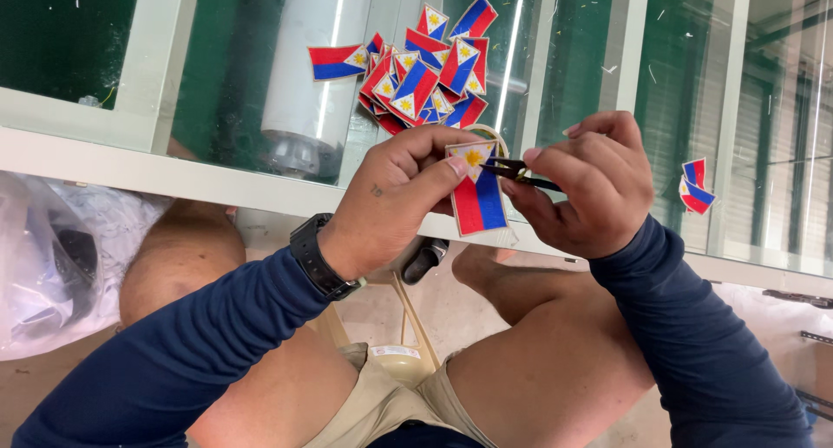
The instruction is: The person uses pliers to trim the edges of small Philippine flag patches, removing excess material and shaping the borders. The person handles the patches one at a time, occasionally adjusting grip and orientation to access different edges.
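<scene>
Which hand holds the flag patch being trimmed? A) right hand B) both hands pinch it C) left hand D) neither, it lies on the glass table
C: the left hand pinches the flag patch at its top edge, while the right hand holds small black snips against the patch's edge.

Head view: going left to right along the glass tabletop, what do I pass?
Single red-blue-white flag patch → heap of the same flag patches → left hand pinching one patch → small black thread snips → right hand → two flag patches lying apart.
</scene>
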A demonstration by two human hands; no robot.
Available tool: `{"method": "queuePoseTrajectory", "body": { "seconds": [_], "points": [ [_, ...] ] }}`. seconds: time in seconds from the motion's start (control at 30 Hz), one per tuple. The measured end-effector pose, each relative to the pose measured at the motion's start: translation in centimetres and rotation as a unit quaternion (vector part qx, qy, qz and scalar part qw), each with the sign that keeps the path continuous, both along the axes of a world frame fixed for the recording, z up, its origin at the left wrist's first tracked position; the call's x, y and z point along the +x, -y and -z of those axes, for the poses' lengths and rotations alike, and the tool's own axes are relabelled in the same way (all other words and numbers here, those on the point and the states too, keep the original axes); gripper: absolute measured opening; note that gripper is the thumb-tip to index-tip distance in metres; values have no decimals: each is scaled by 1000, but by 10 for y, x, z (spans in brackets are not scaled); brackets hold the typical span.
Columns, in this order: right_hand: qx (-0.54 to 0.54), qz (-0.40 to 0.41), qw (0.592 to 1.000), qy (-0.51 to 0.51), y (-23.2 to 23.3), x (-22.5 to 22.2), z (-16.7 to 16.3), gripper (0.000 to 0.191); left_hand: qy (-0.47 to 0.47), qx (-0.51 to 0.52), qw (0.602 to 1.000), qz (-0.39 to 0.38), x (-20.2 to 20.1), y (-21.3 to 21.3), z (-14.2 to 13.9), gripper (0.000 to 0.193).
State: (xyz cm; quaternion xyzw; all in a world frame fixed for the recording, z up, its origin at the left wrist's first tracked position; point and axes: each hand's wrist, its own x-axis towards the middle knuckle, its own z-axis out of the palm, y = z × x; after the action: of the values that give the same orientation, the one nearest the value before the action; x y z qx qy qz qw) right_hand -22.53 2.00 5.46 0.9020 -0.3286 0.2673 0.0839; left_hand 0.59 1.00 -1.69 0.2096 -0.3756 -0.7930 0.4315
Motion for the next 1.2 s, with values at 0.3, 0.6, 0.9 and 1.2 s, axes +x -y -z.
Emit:
{"method": "queuePoseTrajectory", "body": {
  "seconds": [0.3, 0.6, 0.9, 1.2],
  "points": [
    [75, 19, 997, 21, -1, 3, -5, 37, 109, -68, 990, -60, -1, -1, -8, 31],
    [45, 28, 999, -13, -3, 2, -8, 36, 180, -161, 964, -111, -2, -7, -12, 36],
    [57, 39, 998, 9, -4, 2, -6, 37, 179, -164, 964, -109, -2, -7, -11, 40],
    [34, 4, 999, 1, 0, 4, -2, 34, 135, -67, 987, -53, -6, -8, -5, 41]
  ]
}}
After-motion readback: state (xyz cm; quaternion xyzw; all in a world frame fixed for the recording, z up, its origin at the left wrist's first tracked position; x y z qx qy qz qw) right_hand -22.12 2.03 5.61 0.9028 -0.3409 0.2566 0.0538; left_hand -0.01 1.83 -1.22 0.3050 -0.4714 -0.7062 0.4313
